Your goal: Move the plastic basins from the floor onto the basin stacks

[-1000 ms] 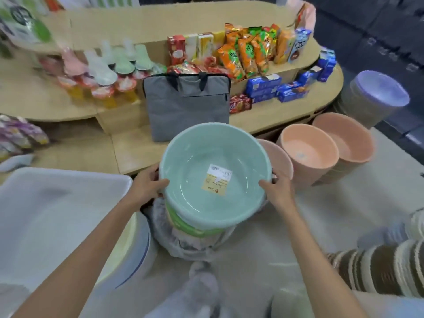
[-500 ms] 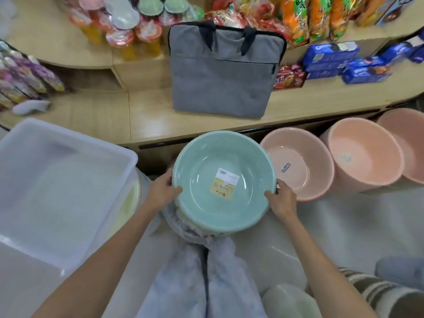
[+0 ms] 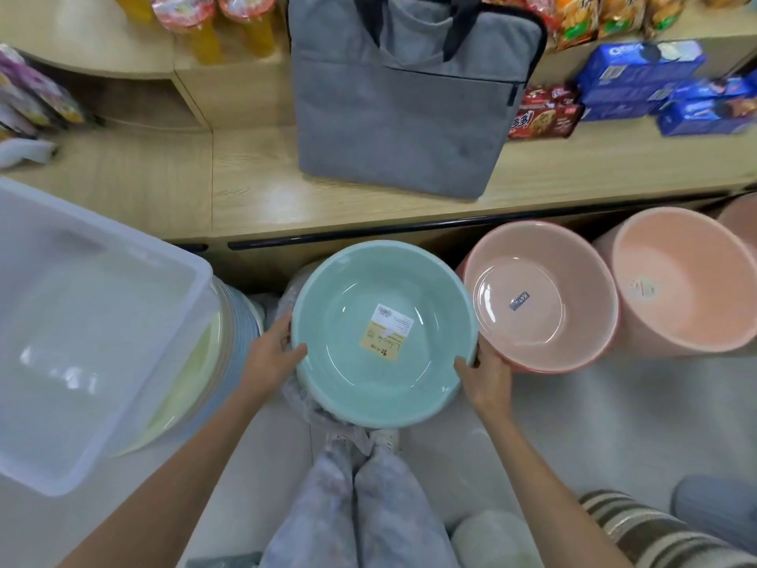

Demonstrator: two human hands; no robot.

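A mint green basin [image 3: 352,362] with a paper label inside sits on top of a basin stack wrapped in clear plastic, right in front of my legs. My left hand [image 3: 270,354] grips its left rim and my right hand [image 3: 485,375] grips its right rim. Touching it on the right is a pink basin stack [image 3: 573,256], tilted toward me. A second pink basin stack [image 3: 696,313] stands further right. The green stack's lower part is hidden beneath the top basin.
A clear plastic storage bin [image 3: 102,280] rests on a stack of pale yellow and blue basins [image 3: 229,321] at the left. Behind runs a low wooden shelf [image 3: 254,186] with a grey bag [image 3: 401,112] and snack boxes [image 3: 639,79]. Striped fabric [image 3: 639,530] lies at lower right.
The view has tipped down and closer to the shelf. The green basin has sunk lower onto its stack, with both hands still on its rim.
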